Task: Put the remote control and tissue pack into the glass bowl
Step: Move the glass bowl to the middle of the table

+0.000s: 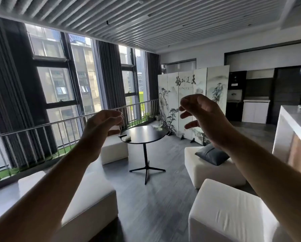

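Both steps of the task look untouched: neither item is in the bowl, and the person stands well short of the table. Nearest the camera, the left hand is raised with fingers loosely curled and spread apart, gripping nothing; the right hand beside it is likewise half-open and empty. Beyond and below the left hand's fingertips, on the near-left edge of the round black pedestal table, lies the slim dark remote control, and just right of it, close or touching, the small white tissue pack. Farther off, below and beyond the right hand's fingertips, the shallow clear glass bowl sits at the table's far rim, well apart from both items. By my judgement, everything remains: approach, pick up each item, carry both across to the bowl
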